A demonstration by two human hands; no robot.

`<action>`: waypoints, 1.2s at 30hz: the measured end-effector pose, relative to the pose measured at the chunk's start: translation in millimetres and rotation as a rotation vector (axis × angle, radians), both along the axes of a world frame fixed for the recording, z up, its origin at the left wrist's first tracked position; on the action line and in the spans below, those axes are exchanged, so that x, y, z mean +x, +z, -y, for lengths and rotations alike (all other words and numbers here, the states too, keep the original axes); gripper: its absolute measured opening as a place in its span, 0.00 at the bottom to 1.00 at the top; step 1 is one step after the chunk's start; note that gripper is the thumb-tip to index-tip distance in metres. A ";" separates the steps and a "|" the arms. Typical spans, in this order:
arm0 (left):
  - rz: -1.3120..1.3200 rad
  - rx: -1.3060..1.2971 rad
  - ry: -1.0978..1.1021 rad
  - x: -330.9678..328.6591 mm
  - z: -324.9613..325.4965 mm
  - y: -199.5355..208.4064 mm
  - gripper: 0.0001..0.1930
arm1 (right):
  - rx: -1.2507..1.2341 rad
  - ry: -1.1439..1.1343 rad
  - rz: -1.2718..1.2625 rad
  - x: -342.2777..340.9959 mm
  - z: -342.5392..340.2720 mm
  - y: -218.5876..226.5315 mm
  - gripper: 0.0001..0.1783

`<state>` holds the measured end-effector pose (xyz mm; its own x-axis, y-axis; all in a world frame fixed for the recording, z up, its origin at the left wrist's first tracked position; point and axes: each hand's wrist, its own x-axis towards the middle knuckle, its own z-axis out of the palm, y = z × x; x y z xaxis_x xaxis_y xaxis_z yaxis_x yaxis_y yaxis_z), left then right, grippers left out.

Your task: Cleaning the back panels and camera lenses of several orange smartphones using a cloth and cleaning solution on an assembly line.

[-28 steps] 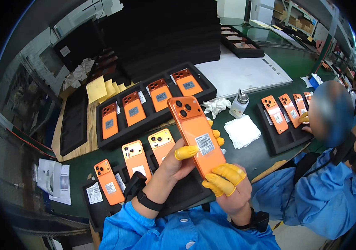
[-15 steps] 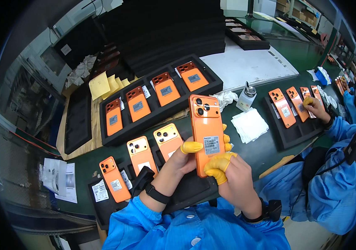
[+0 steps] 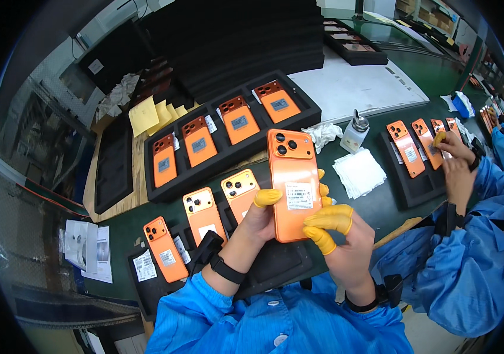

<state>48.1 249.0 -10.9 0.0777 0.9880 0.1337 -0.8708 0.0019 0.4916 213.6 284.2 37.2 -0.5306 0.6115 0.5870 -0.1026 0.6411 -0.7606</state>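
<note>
My left hand [image 3: 263,218] holds an orange phone [image 3: 284,230] upright, back outward. Its yellow-cotted thumb lies on the left edge, and yellow fingertips show past the right edge. A white printed label [image 3: 300,197] sits on the phone's lower back, below the camera block. At the lower right edge, my right hand [image 3: 349,242] has its yellow-cotted thumb and fingers pinched together over the phone; whether anything is between them is hidden. Beneath my hands, a black foam tray [image 3: 281,265] bears several orange phones, including one at the left [image 3: 166,253].
Behind stands a black tray [image 3: 222,150] of orange phones with grey labels. White wipes [image 3: 359,174], a dispenser bottle [image 3: 355,134] and crumpled tissue [image 3: 323,137] lie to the right. Yellow sheets [image 3: 145,118] are at the back left. A co-worker's hands [image 3: 458,165] work over another tray [image 3: 411,189].
My right hand has moved slightly right and its fingers have drawn toward the phone's edge. The label looked grey and now looks white. The phone has turned to face me more squarely.
</note>
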 end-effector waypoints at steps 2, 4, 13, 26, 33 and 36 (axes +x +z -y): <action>-0.007 0.015 -0.044 1.4 -0.7 1.8 0.42 | 0.096 -0.078 -0.006 0.0 5.3 -3.7 0.11; -0.006 0.004 -0.033 2.7 0.1 3.9 0.43 | 0.326 -0.164 -0.028 1.0 11.3 -8.0 0.14; -0.068 0.080 -0.002 7.1 0.7 9.8 0.44 | 0.482 -0.145 -0.102 -0.5 22.5 -27.0 0.18; -0.057 0.070 0.008 7.5 -0.3 6.4 0.42 | 0.494 -0.143 -0.038 3.4 20.6 -30.5 0.18; -0.029 0.023 0.027 6.9 0.4 6.3 0.41 | 0.481 -0.131 0.031 3.8 19.3 -30.5 0.19; -0.008 -0.029 0.069 7.7 0.0 7.0 0.41 | 0.466 -0.137 0.071 3.6 21.9 -30.9 0.20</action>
<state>55.8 249.1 -3.8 0.0107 0.9944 0.1047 -0.8652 -0.0433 0.4995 217.2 262.3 6.3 -0.5121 0.3596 0.7800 0.0484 0.9188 -0.3918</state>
